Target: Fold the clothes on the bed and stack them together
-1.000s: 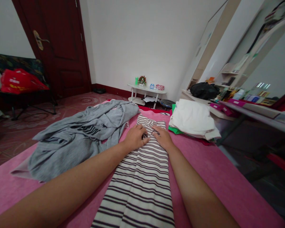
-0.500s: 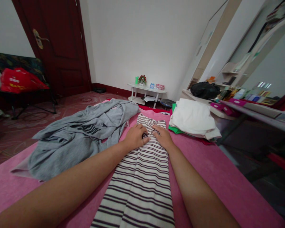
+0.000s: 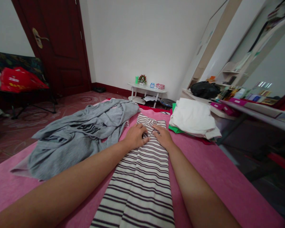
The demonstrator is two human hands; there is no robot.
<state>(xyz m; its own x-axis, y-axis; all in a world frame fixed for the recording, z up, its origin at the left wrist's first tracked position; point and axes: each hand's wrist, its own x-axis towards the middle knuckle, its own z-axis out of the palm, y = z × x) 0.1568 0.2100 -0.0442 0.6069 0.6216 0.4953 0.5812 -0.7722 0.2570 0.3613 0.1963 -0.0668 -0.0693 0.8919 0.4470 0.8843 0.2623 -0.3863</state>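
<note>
A white garment with dark stripes (image 3: 142,177) lies folded into a long strip on the pink bed cover (image 3: 216,171), running away from me. My left hand (image 3: 135,136) rests on its far part, fingers curled down onto the fabric. My right hand (image 3: 161,136) lies beside it on the same garment, fingers pressed flat and close together. The two hands almost touch at the fingertips. A crumpled grey sweatshirt (image 3: 78,133) with dark lettering sprawls to the left of the striped garment.
A stack of folded clothes, white on top with green beneath (image 3: 192,118), sits at the bed's far right. Beyond are a small white table (image 3: 146,91), a dark red door (image 3: 59,47), a chair with a red bag (image 3: 16,80), and a cluttered shelf (image 3: 247,101) on the right.
</note>
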